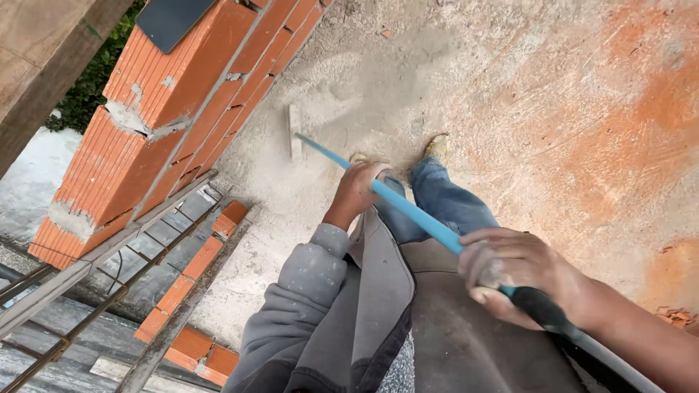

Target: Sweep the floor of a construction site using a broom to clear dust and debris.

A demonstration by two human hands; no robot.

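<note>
Dusty concrete floor (553, 109), brick wall (182, 80) at upper left. Blue broom handle (415, 215) running diagonally, lower right to head (294, 132) at upper centre. Left hand (362, 191) clamped nearer head; right hand (520, 273) clamped on black grip, lower right.

no packages, labels, signs, screens visible

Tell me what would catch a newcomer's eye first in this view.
First, the bright blue broom handle running diagonally across the middle, gripped by the left hand further down and the right hand near its black end. Its pale broom head rests on the dusty concrete floor. At upper left stands an orange brick wall with grey mortar joints.
</note>
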